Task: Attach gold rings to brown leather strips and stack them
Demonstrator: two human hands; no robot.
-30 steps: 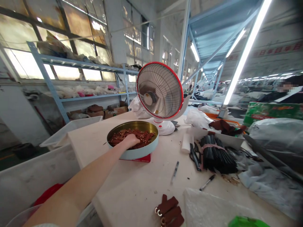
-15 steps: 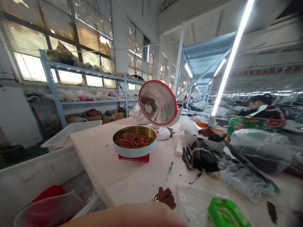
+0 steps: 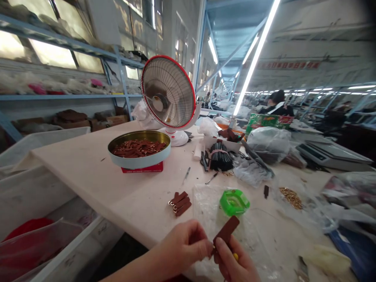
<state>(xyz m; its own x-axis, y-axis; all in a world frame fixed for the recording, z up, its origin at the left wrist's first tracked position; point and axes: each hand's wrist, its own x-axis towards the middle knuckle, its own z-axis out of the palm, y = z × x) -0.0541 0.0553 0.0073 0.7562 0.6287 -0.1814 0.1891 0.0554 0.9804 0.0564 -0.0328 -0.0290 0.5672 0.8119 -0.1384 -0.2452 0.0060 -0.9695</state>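
Note:
My right hand [image 3: 232, 258] pinches a brown strap piece [image 3: 228, 230] that points up and to the right, with something small and yellow [image 3: 235, 256] between its fingers. The fingertips of my left hand [image 3: 188, 244] are pressed together at the strap's lower end, where a bit of metal shows; the exact grip is too small to make out. Beyond my left hand, several brown strap pieces with metal rings [image 3: 181, 203] lie on the table. A green dish [image 3: 235, 202] sits on clear plastic just past the held strap.
A round tin [image 3: 141, 158] of brown pieces rests on a red box [image 3: 155, 167] before a red-rimmed heater [image 3: 169, 94]. Black straps [image 3: 221, 158], pens, gold metal parts [image 3: 290, 197] and a scale [image 3: 331, 154] lie rightward. A person sits far back.
The view has tilted down and turned right. Both hands now show, meeting at a brown strap; before, only a blurred arm and part of a hand crossed the bottom edge.

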